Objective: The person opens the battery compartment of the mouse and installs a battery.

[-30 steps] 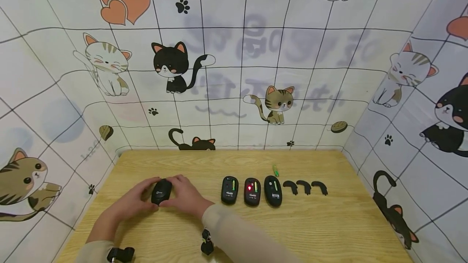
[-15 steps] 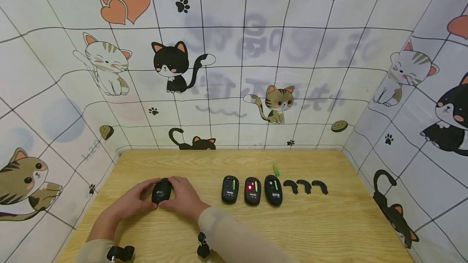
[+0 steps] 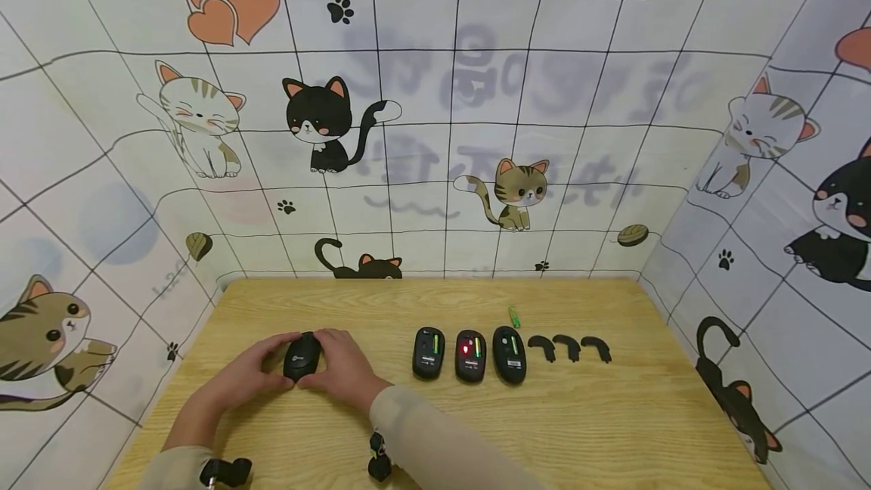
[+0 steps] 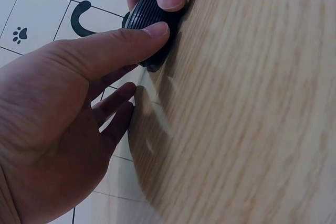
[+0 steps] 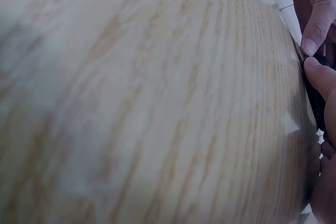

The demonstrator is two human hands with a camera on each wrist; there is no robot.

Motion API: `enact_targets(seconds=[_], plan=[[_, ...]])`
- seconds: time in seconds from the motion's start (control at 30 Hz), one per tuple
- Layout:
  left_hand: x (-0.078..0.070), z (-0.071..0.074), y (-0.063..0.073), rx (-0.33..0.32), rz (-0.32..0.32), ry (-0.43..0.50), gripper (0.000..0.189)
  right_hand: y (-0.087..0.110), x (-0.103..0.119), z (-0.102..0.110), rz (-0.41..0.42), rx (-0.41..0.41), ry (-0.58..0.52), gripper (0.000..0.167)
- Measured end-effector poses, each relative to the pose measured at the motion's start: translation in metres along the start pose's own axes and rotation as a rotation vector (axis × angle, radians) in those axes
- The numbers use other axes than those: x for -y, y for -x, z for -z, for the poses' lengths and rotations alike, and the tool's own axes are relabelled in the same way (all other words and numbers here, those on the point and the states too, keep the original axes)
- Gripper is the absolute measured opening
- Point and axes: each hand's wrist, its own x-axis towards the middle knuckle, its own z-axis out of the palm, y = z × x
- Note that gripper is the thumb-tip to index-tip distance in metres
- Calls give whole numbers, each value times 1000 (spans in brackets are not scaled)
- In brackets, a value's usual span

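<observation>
A black computer mouse [image 3: 302, 356] lies top side up on the left part of the wooden table, between my two hands. My left hand [image 3: 245, 375] grips it from the left, thumb at its near end and fingers towards the far end. From the right, my right hand [image 3: 345, 367] holds it the same way. The left wrist view shows the ribbed side of the mouse [image 4: 143, 15], with both thumbs pressed on it. In the right wrist view only a dark strip of the mouse [image 5: 315, 98] shows behind my thumbs.
Three black mice, a left one [image 3: 428, 352], a middle one [image 3: 470, 356] with a red light and a right one [image 3: 509, 355], lie upside down with battery bays uncovered. Behind them is a green battery [image 3: 514, 317]. Three curved black covers, one of them the rightmost cover [image 3: 596, 348], lie further right.
My right hand and forearm have shifted slightly left. The mouse stays in place between both hands.
</observation>
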Motion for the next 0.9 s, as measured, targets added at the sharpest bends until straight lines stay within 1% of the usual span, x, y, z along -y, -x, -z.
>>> enact_targets(seconds=[0.2, 0.37, 0.47, 0.57, 0.7, 0.83, 0.9], plan=[[-8, -2, -1, 3, 3, 5, 85, 1, -4, 4, -10, 2, -70, 80], [-14, -4, 0, 8, 7, 12, 86, 4, -7, 9, 0, 2, -133, 79], [-18, -5, 0, 25, -3, 29, 87, 7, -9, 13, 2, 5, -162, 78], [-20, -5, 0, 38, 0, 48, 87, 11, -9, 18, -11, 11, -190, 79], [-25, -5, -1, 43, -15, 47, 86, 16, -7, 26, -8, 5, -212, 80], [-33, -8, 1, 22, -74, 36, 83, 23, -6, 36, 9, 2, -230, 80], [-37, -11, 0, 7, -117, 23, 81, 27, -7, 42, 7, 5, -235, 81]])
